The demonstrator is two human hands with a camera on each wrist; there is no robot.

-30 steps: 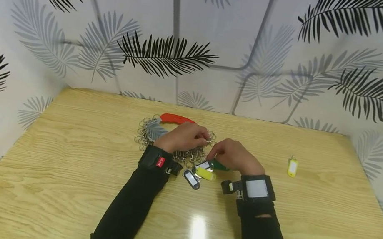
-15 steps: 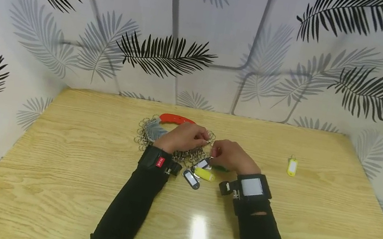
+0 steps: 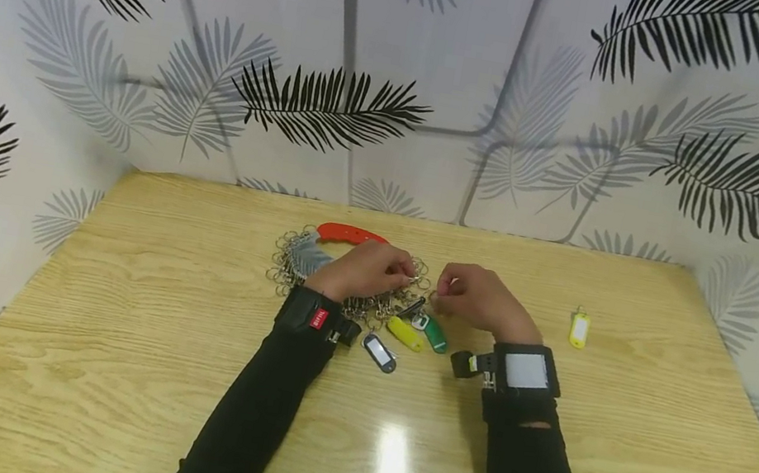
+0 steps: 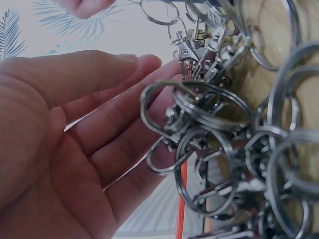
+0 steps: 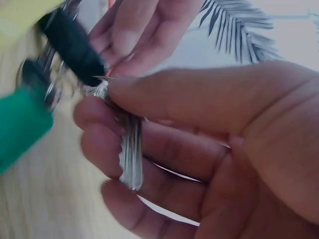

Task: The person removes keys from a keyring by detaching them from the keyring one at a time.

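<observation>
My left hand [image 3: 371, 270] reaches over a bunch of metal split rings and clasps [image 3: 285, 262], its thumb and index finger pinching a small shiny clasp [image 4: 187, 52]. In the left wrist view the other fingers lie behind the rings [image 4: 214, 112]. My right hand [image 3: 478, 295] is just to the right, and in the right wrist view it pinches a silver key [image 5: 132, 154] between thumb and curled fingers, blade pointing down. A black key tag [image 5: 72, 47] sits by the key's upper end. A green key tag [image 3: 434, 334] and a yellow key tag [image 3: 404, 334] lie below my hands.
A dark key tag with a white label [image 3: 378, 352] lies nearest my left wrist. Another yellow key tag [image 3: 580, 329] lies apart on the right. A curved red strip [image 3: 351, 235] borders the bunch at the back. Wooden table [image 3: 139, 364] surrounds them.
My right hand has shifted up and to the right. The green tag now shows fully below it, and the dark tag near my fingers has turned edge-on. My left hand stays put.
</observation>
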